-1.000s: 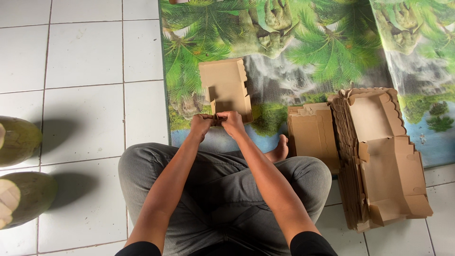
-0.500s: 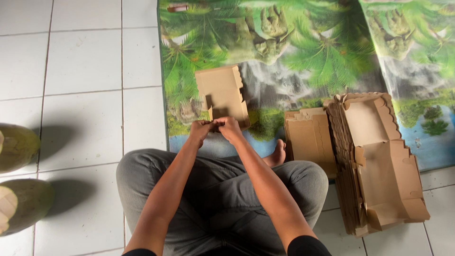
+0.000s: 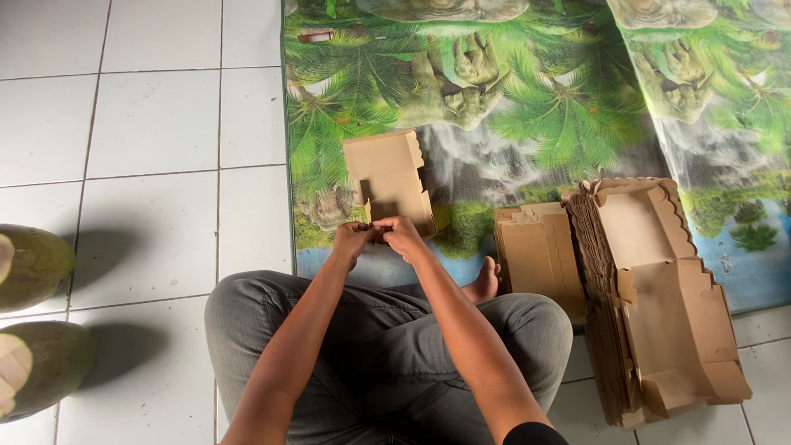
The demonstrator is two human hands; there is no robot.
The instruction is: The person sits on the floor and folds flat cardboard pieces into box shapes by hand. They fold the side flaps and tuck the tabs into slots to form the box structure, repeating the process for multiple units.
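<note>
Head view: looking straight down at a person who is sitting cross-legged on a white tiled floor (image 3: 156, 124), at the edge of a printed mat (image 3: 527, 107) showing palms and a waterfall.
Left hand (image 3: 353, 240): curling its fingers around the near edge of a brown cardboard box blank (image 3: 387, 177) and pinching a small flap there.
Right hand (image 3: 401, 235): clenching on the same near edge, touching the left hand, with fingertips pressing at the flap.
Cardboard box blank: lying partly folded on the mat just beyond the knees, its far end pointing away from the person and its scalloped side facing right.
Flat stack (image 3: 540, 255): sitting on the mat to the person's right, just beside a bare foot (image 3: 484, 284).
Larger stack (image 3: 659, 297): lying further right, touching the flat stack, made of unfolded blanks with scalloped edges, and overlapping both mat and tiles.
Legs: wearing grey trousers (image 3: 379, 346), crossing below the forearms.
Green coconuts (image 3: 33, 313): two are resting on the tiles at the far left, well apart from the hands.
</note>
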